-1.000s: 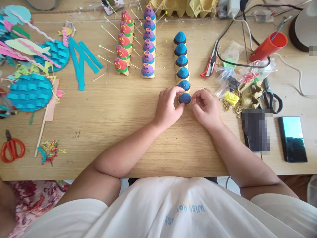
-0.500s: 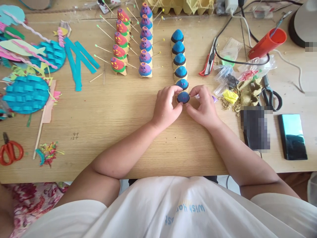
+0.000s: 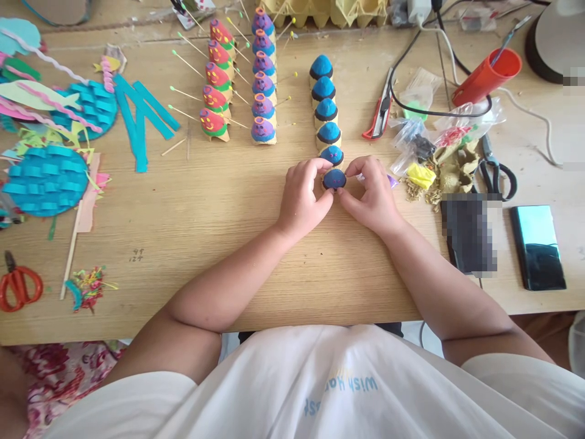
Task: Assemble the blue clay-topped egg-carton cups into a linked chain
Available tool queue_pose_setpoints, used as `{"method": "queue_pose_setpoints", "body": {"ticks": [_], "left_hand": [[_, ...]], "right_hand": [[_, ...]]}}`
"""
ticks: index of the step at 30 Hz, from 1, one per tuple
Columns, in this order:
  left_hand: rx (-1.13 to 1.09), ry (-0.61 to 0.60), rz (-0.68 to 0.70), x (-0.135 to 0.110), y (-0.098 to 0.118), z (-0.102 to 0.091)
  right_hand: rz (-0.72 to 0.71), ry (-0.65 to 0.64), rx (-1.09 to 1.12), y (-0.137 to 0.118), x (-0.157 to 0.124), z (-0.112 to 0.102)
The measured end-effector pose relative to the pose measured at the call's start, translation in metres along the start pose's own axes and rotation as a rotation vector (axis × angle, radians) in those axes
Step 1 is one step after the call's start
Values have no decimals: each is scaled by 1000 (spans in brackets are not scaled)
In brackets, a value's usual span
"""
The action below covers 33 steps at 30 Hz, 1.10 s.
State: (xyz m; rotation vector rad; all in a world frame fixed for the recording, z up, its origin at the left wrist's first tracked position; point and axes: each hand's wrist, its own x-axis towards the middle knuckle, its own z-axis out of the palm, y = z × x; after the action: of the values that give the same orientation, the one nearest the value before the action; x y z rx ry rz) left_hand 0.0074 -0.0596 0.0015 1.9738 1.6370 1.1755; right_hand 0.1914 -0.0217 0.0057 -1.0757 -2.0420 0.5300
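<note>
A row of blue-topped egg-carton cones point(image 3: 326, 110) runs away from me down the middle of the wooden table point(image 3: 219, 201). The nearest cone point(image 3: 334, 179), blue with small dark marks on it, sits between both my hands. My left hand point(image 3: 301, 198) curls round its left side, fingertips on its top edge. My right hand point(image 3: 372, 195) pinches its right side with thumb and forefinger. Both hands are closed on this cone, which rests on the table.
Left of the blue row stand a purple cone row point(image 3: 264, 73) and a red one with sticks point(image 3: 214, 79). Teal paper fish point(image 3: 46, 180) and red scissors point(image 3: 16, 286) lie left. A cutter point(image 3: 377, 116), black scissors point(image 3: 496, 171), bags point(image 3: 420, 146), an orange tool point(image 3: 487, 76) and a phone point(image 3: 537, 247) lie right.
Both hands stay on the nearest blue cone. My right fingers have closed in from a raised pinch beside it onto its right side. The view has drifted slightly.
</note>
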Motion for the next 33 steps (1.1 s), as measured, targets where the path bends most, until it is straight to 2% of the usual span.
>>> {"method": "queue_pose_setpoints", "body": {"ticks": [26,33], "left_hand": [[38,-4,25,0,-1,-1],[31,4,19,-1,-1,0]], "right_hand": [[5,5,21,2,-1,1],[44,-8,46,3,-1,2]]}}
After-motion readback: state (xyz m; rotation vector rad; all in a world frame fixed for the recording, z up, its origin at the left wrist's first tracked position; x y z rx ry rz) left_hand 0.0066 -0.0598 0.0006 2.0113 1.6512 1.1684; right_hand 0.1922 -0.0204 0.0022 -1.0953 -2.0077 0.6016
